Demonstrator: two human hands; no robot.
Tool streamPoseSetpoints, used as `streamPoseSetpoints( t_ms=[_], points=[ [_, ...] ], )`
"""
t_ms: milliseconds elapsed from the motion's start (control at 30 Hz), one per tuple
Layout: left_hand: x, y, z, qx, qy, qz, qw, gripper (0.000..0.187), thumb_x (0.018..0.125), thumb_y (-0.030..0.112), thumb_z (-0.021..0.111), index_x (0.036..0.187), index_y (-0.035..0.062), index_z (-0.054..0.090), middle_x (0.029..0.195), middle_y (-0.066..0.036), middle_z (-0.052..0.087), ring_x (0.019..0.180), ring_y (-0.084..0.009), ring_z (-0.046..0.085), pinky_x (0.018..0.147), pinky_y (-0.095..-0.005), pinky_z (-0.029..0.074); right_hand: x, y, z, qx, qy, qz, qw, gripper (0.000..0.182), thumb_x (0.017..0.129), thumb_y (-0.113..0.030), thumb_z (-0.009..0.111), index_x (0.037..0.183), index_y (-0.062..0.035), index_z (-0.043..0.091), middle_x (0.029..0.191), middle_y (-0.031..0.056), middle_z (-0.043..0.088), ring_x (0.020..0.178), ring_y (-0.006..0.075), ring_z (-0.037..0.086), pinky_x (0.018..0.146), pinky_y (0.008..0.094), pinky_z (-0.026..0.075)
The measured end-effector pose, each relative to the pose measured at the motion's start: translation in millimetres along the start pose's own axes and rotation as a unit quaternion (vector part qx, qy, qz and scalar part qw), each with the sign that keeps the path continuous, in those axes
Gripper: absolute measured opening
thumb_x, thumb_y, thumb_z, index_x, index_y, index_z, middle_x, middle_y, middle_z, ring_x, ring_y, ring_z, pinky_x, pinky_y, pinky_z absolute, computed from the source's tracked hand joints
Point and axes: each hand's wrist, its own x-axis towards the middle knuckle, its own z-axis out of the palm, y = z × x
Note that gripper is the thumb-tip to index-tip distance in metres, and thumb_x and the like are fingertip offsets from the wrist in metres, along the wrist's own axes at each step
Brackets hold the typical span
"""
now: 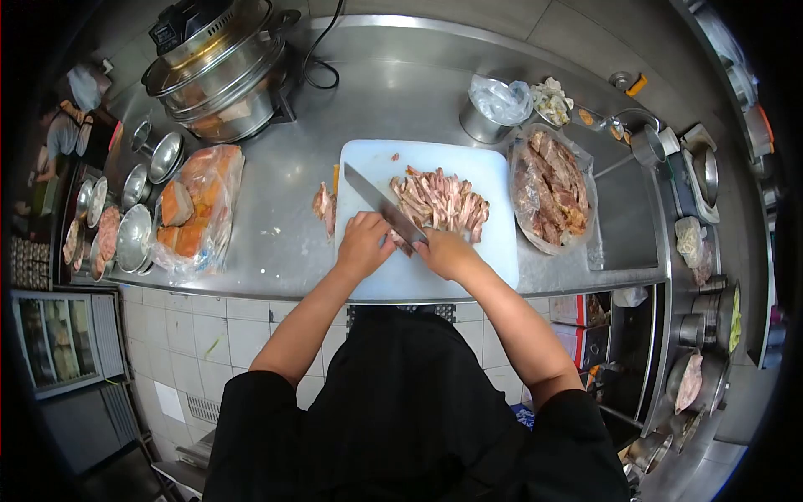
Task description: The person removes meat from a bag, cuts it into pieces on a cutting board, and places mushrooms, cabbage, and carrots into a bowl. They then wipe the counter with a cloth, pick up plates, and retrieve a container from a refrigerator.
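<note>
My right hand (447, 253) is wrapped round the handle end of a large knife (382, 203), whose blade points up and left over the white cutting board (368, 159). My left hand (365, 243) rests beside the blade on the board, its fingers bent down near a small piece of meat (401, 243); whether they grip it is hidden. A heap of sliced meat strips (442, 201) lies just beyond the knife. One meat piece (324, 209) sits on the steel counter against the board's left edge.
Bagged roasted meat blocks (196, 205), metal bowls (134, 238) and a large steamer pot (219, 92) stand left. To the right are a bag of dark meat (552, 188), a lined pot (488, 117) and a sink (627, 217). Another person (63, 134) is far left.
</note>
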Motion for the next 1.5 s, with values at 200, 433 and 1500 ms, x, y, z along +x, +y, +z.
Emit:
streamPoseSetpoints(
  t_ms=[200,433,1500],
  points=[
    [-4.7,0.3,3.2,0.010,0.019,-0.007,1.000,0.014,0.070,0.010,0.068,0.082,0.0063,0.061,0.092,-0.007,0.055,0.095,-0.0270,0.052,0.081,-0.0394,0.041,-22.2,2.2,1.8,0.027,-0.062,0.038,0.997,0.036,0.093,-0.029,0.051,0.110,0.0018,0.058,0.093,0.0259,0.066,0.092,0.0419,0.063,0.083,0.0496,0.048],
    [-3.9,1.8,0.8,0.012,0.019,-0.015,1.000,0.014,0.070,0.010,0.070,0.081,0.0065,0.061,0.091,-0.007,0.055,0.095,-0.0270,0.052,0.081,-0.0396,0.041,21.3,27.7,-1.0,0.256,-0.061,0.037,0.964,0.032,0.094,-0.031,0.055,0.097,0.0016,0.058,0.049,0.0052,0.051,0.036,0.0165,0.050,0.038,0.0331,0.042],
    [-3.0,-64.0,-53.6,-0.032,-0.004,-0.372,0.928,0.049,0.078,0.027,0.068,0.121,0.0041,0.060,0.108,-0.025,0.064,0.099,-0.0336,0.063,0.083,-0.0421,0.049,-28.2,29.9,-5.2,0.181,-0.020,0.137,0.974,0.039,0.093,-0.034,0.055,0.101,0.0037,0.056,0.057,0.0113,0.057,0.041,0.0217,0.057,0.046,0.0359,0.048]
  ],
)
